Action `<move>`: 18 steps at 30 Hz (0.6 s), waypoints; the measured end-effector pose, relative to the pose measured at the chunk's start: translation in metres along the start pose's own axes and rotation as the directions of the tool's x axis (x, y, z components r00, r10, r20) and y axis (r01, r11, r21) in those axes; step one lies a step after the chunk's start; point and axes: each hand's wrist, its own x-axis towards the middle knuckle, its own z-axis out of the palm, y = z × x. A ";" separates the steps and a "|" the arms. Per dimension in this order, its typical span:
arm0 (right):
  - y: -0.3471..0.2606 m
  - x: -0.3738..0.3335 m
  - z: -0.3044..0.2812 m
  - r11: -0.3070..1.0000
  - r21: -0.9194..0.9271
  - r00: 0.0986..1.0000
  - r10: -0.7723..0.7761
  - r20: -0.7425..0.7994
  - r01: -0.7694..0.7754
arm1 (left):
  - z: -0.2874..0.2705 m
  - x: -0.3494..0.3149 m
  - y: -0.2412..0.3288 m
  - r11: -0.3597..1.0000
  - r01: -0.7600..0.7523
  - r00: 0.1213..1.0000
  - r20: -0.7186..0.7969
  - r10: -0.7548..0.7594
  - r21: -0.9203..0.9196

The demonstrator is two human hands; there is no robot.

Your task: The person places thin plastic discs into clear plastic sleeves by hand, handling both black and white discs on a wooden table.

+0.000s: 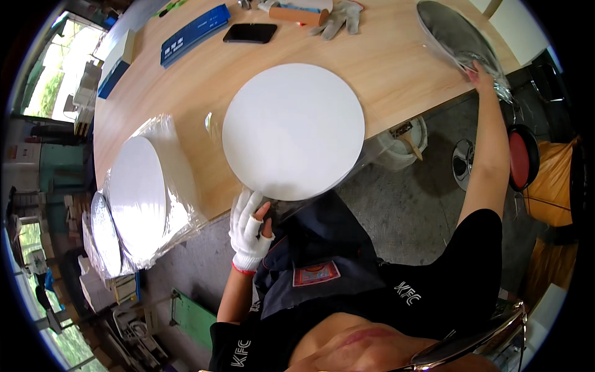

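Observation:
A large white round disc [294, 130] lies flat at the table's front edge, with a little clear film showing along its near rim. My left hand [250, 230], in a white knitted glove with some bare fingertips, holds the disc's near-left rim with bent fingers. Far to the right, my bare right hand [480, 78] is closed on the near edge of a round grey piece wrapped in clear plastic [462, 38]. Its fingertips are partly hidden by the wrap. At the left, white discs [139, 192] lie in crinkled clear plastic at the table's edge.
Toward the back lie a black phone [250, 33], a flat blue box [194, 35], grey gloves [339, 20] and an open orange-brown box [299, 13]. A bucket with a brush [403, 146] and a round-based stool [463, 163] stand below the table's edge.

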 end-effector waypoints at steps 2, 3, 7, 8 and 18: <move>-0.026 0.009 -0.027 0.989 -0.146 0.999 -0.025 0.041 0.030 | 0.001 0.003 -0.002 1.000 -0.012 1.000 0.002 0.012 -0.017; -0.018 0.003 -0.013 0.986 -0.167 1.000 0.022 -0.002 -0.022 | -0.003 0.003 0.000 1.000 -0.006 0.999 0.032 0.005 0.013; -0.013 -0.067 0.003 0.858 -0.502 0.993 0.062 -0.102 -0.105 | -0.008 0.026 0.017 0.996 -0.023 0.986 0.165 0.008 0.088; -0.022 -0.081 -0.016 0.764 -0.641 0.995 0.015 -0.095 -0.073 | -0.004 0.033 0.020 0.997 -0.043 0.981 0.190 0.029 0.067; 0.053 -0.421 0.146 0.140 -0.007 0.042 -0.253 0.967 0.990 | -0.002 0.091 -0.002 0.996 -0.081 0.939 0.333 0.086 -0.029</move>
